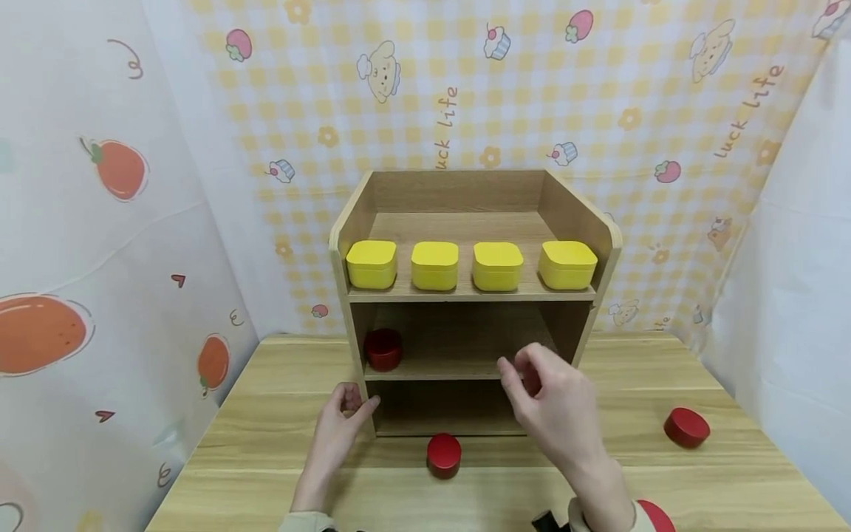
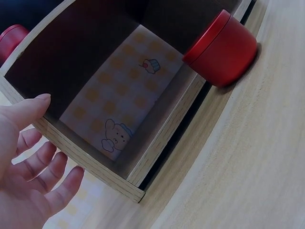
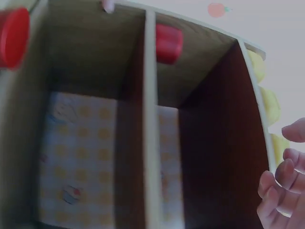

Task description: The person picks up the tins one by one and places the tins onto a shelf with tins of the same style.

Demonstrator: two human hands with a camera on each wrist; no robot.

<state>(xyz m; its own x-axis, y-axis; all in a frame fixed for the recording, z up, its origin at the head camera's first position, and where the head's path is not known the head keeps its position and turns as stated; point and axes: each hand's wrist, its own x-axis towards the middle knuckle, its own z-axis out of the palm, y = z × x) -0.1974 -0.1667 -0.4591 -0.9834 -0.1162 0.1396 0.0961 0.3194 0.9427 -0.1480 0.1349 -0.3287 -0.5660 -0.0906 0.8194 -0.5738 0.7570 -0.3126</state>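
Observation:
A small wooden shelf unit (image 1: 472, 297) stands on the table. My left hand (image 1: 337, 425) holds its left side panel low down, the thumb on the inner side and the bent fingers outside. My right hand (image 1: 558, 406) hovers before the right part of the middle shelf, fingers loosely bent; the right wrist view shows nothing in it (image 3: 288, 183). A round red container (image 1: 383, 351) sits at the left of the middle shelf. Another red container (image 2: 224, 52) stands on the table just before the unit. Several yellow boxes (image 1: 435, 267) line the top shelf.
At the right of the table lies a third red container (image 1: 687, 428). A red round thing (image 1: 654, 516) shows partly beside the right sleeve. Behind the unit hangs a checked cloth (image 1: 425, 89), with white printed cloth (image 1: 100, 244) at the left.

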